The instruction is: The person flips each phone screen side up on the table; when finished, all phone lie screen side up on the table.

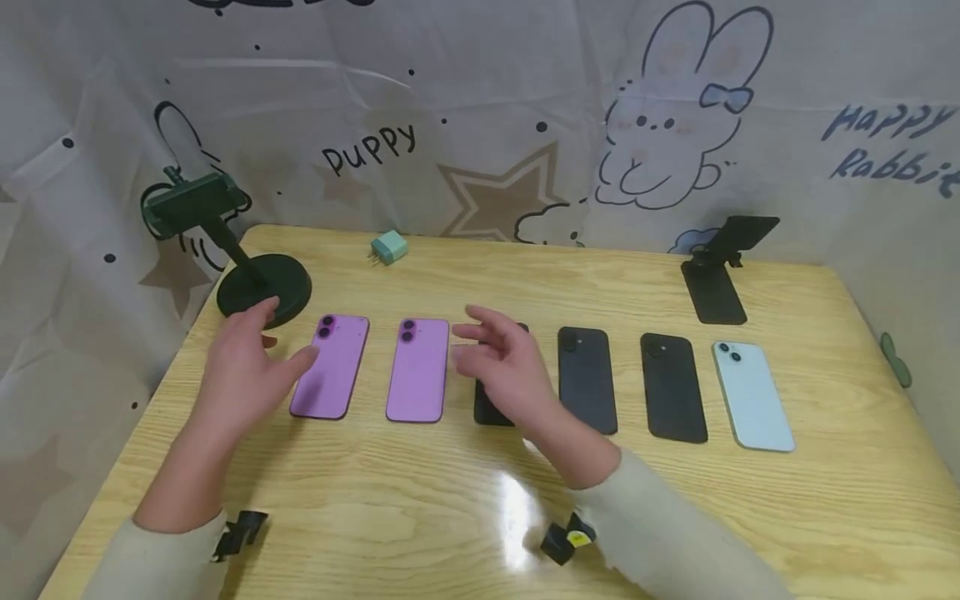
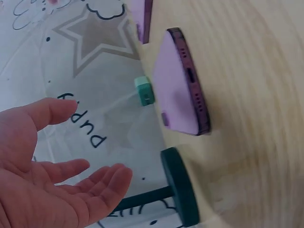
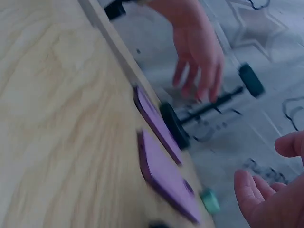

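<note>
The left hand point(image 1: 251, 358) is near the leftmost purple phone point(image 1: 327, 379), and its fingers are relaxed and grasp nothing. The right hand point(image 1: 510, 362) is above a black phone point(image 1: 490, 408), its fingers also released. These phones lie on the bench point(image 1: 360, 500), with another purple phone point(image 1: 417, 375) between them.

Wood-grain table point(image 1: 360, 500): six phones point(image 1: 419, 371), two stands point(image 1: 262, 277), charger point(image 1: 389, 247).

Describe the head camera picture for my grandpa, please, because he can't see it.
Someone's left hand and right hand are held above a wood-grain table with two purple phones, three dark phones and a pale blue phone in a row. Behind them are a dark green stand, a mint charger plug and a black stand.
</note>
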Action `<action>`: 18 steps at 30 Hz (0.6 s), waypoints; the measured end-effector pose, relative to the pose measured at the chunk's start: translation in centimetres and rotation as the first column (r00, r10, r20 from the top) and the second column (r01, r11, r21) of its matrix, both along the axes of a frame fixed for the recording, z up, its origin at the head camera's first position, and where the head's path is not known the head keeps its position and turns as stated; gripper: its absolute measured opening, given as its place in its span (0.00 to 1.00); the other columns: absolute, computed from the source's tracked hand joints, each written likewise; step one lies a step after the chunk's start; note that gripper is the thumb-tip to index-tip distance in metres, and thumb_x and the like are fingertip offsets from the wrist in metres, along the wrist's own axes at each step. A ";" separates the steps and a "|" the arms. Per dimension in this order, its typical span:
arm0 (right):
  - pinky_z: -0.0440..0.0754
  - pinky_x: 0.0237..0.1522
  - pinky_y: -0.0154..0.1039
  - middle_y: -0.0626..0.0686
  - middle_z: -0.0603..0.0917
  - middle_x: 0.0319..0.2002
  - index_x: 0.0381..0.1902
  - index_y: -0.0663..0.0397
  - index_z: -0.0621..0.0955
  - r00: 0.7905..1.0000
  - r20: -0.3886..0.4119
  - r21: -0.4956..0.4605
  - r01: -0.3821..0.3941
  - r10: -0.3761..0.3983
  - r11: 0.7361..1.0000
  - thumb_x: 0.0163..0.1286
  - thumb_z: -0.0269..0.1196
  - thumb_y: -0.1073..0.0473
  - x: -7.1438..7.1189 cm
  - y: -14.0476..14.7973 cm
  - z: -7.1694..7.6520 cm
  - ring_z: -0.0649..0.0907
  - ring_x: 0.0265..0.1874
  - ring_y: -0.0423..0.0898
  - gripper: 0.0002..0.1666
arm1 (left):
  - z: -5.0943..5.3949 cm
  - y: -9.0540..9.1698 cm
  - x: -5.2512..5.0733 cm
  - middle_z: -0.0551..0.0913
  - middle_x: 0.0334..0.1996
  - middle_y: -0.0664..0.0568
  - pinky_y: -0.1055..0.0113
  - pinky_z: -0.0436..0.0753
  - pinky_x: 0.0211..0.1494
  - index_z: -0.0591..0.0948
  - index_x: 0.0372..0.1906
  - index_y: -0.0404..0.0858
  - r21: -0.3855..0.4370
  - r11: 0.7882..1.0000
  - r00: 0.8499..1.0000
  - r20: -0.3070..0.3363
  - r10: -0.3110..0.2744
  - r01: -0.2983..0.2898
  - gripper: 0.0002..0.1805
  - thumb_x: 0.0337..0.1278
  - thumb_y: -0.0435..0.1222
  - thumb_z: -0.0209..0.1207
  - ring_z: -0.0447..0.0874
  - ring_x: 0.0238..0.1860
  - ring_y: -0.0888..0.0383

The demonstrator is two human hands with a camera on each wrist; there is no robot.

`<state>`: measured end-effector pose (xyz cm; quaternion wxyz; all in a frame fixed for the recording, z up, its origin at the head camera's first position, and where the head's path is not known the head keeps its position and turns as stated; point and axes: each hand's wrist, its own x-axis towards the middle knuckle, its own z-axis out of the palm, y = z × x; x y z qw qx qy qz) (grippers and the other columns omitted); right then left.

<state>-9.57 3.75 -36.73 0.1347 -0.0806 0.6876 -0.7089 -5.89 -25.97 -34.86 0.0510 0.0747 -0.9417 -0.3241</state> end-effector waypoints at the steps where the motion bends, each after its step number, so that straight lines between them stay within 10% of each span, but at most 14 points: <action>1: 0.82 0.49 0.43 0.59 0.82 0.56 0.70 0.56 0.71 1.000 0.020 0.014 -0.020 0.020 1.000 0.67 0.65 0.65 -0.2 -1.0 -0.1 0.84 0.48 0.49 0.34 | -0.2 0.0 -0.2 0.65 0.63 0.26 0.40 0.78 0.46 0.59 0.74 0.25 0.007 1.000 1.000 0.014 0.001 -0.001 0.43 0.60 0.38 0.66 0.72 0.54 0.32; 6: 0.84 0.44 0.41 0.53 0.83 0.54 0.70 0.57 0.71 0.990 0.108 0.052 -0.091 0.085 0.994 0.65 0.65 0.64 -0.8 -6.1 -1.0 0.85 0.44 0.45 0.35 | -1.5 -0.3 -1.2 0.64 0.64 0.25 0.38 0.77 0.52 0.57 0.74 0.24 0.034 0.999 0.991 0.134 0.017 -0.022 0.44 0.61 0.39 0.65 0.70 0.57 0.30; 12: 0.80 0.51 0.42 0.52 0.77 0.62 0.76 0.52 0.62 0.976 0.197 0.200 -0.135 0.095 0.970 0.64 0.69 0.59 -0.9 -11.1 -1.8 0.81 0.53 0.47 0.47 | -3.0 -1.1 -2.1 0.62 0.68 0.25 0.40 0.73 0.60 0.55 0.75 0.24 0.097 0.992 0.946 0.321 0.040 -0.075 0.45 0.63 0.42 0.64 0.66 0.63 0.30; 18: 0.70 0.63 0.41 0.56 0.69 0.70 0.78 0.54 0.57 0.981 0.160 0.301 -0.155 0.110 0.941 0.62 0.70 0.58 -0.5 -13.7 -2.2 0.71 0.66 0.50 0.52 | -3.7 -1.8 -2.4 0.62 0.70 0.27 0.43 0.73 0.62 0.56 0.75 0.25 0.168 0.980 0.934 0.356 0.037 -0.103 0.45 0.63 0.41 0.64 0.63 0.66 0.31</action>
